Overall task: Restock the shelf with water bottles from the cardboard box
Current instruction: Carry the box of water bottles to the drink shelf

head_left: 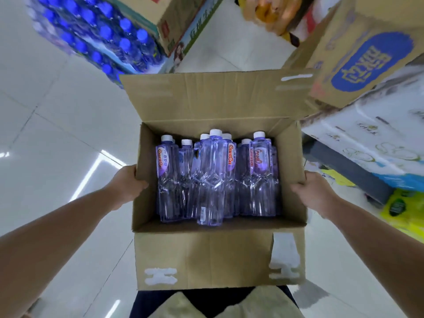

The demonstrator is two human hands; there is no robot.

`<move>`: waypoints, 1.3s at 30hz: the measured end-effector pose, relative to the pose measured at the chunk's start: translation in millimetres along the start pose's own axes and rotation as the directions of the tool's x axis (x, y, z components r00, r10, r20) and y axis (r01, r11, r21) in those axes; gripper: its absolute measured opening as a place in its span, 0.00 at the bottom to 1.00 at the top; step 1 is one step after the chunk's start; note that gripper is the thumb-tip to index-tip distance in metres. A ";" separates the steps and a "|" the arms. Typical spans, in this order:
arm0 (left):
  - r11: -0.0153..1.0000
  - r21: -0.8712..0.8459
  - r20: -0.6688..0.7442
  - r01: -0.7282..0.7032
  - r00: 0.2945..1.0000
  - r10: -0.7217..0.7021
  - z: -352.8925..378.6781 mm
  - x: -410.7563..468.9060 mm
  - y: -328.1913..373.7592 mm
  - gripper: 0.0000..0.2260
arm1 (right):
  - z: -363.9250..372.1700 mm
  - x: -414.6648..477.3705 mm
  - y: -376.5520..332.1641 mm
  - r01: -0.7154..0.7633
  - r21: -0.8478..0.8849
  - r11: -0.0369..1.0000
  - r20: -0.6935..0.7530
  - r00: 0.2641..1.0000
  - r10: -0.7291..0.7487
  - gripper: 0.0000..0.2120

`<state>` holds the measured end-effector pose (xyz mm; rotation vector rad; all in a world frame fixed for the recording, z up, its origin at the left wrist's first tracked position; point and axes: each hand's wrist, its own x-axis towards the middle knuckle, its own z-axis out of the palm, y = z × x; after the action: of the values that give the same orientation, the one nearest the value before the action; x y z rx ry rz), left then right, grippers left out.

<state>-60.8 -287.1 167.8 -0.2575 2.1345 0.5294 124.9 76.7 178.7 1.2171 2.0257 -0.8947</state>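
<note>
Progress: early. The cardboard box (206,255) was open with its flaps folded out, and the water bottles (213,177) stood upright inside, white caps up, packed from its left wall to its right wall. No bottle was out and no shelf was in view, so I judged nothing restocked; all placing remained.

Your left hand (130,182) gripped the box's left rim, fingers curled over the edge to the inside. Your right hand (314,191) gripped the right rim likewise. Both forearms reached forward with the box between them, apparently carried above the floor (68,111). Blue-capped bottle packs (103,35) lay beyond the far-left corner, printed cartons (367,58) beyond the far-right.
</note>
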 end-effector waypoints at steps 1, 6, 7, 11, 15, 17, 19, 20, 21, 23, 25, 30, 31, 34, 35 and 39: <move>1.000 -0.015 -0.009 0.004 1.000 -0.004 -14.0 -6.6 -9.2 0.09 | -0.9 -7.7 -17.8 0.006 -0.012 1.000 0.007 1.000 -0.006 0.05; 0.991 -0.119 -0.018 0.067 0.997 -0.070 -92.6 -30.5 -54.8 0.11 | 5.2 -46.1 -116.7 0.053 -0.092 0.994 0.037 0.998 -0.050 0.04; 0.987 -0.138 -0.018 0.078 0.997 -0.081 -109.3 -34.6 -63.8 0.12 | 9.1 -54.4 -136.8 0.067 -0.101 0.993 0.042 0.997 -0.063 0.04; 0.978 -0.188 -0.046 0.094 0.993 -0.105 -174.9 -48.8 -96.8 0.13 | 28.6 -80.4 -208.0 0.122 -0.114 0.986 0.069 0.991 -0.115 0.05; 0.964 -0.237 -0.071 0.122 0.987 -0.143 -235.3 -52.4 -125.0 0.14 | 48.1 -90.3 -277.9 0.175 -0.145 0.974 0.109 0.981 -0.160 0.04; 0.952 -0.275 -0.082 0.136 0.983 -0.164 -260.7 -51.4 -139.3 0.15 | 59.7 -91.7 -312.9 0.207 -0.156 0.966 0.127 0.974 -0.189 0.05; 0.938 -0.312 -0.098 0.154 0.976 -0.193 -284.3 -49.0 -155.3 0.15 | 72.3 -90.7 -348.6 0.244 -0.172 0.954 0.159 0.963 -0.218 0.04; 0.928 -0.333 -0.102 0.164 0.973 -0.208 -294.9 -46.3 -163.8 0.14 | 78.4 -87.9 -367.4 0.265 -0.184 0.947 0.176 0.956 -0.234 0.04; 0.917 -0.358 -0.105 0.176 0.968 -0.227 -305.2 -43.1 -172.4 0.14 | 84.6 -85.4 -388.3 0.289 -0.196 0.937 0.195 0.948 -0.251 0.04; 0.891 -0.406 -0.109 0.204 0.957 -0.269 -325.1 -37.9 -186.4 0.11 | 96.9 -81.4 -433.9 0.336 -0.227 0.914 0.241 0.929 -0.282 0.05; 0.860 -0.450 -0.117 0.241 0.939 -0.324 -345.1 -30.9 -200.0 0.10 | 110.2 -76.5 -481.2 0.388 -0.268 0.882 0.283 0.907 -0.312 0.05; 0.798 -0.527 -0.127 0.293 0.901 -0.415 -401.2 -5.3 -235.4 0.08 | 149.9 -61.0 -591.4 0.481 -0.353 0.803 0.359 0.862 -0.359 0.06; 0.787 -0.541 -0.132 0.297 0.894 -0.428 -413.1 0.9 -243.5 0.08 | 158.5 -59.3 -611.4 0.496 -0.361 0.790 0.363 0.855 -0.371 0.07; 0.754 -0.586 -0.129 0.297 0.885 -0.448 -450.6 22.2 -268.4 0.09 | 184.3 -54.9 -674.1 0.520 -0.400 0.755 0.376 0.844 -0.382 0.08; 0.745 -0.600 -0.125 0.293 0.885 -0.448 -464.5 30.1 -277.0 0.09 | 193.5 -54.9 -695.3 0.520 -0.411 0.749 0.372 0.845 -0.383 0.08; 0.728 -0.626 -0.122 0.279 0.888 -0.444 -525.3 68.5 -312.0 0.09 | 233.4 -57.1 -773.2 0.516 -0.441 0.735 0.351 0.852 -0.388 0.07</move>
<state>-366.6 -805.5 293.0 -1.1454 2.0254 0.9631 -517.3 -408.1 269.2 0.2906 2.1975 -0.5886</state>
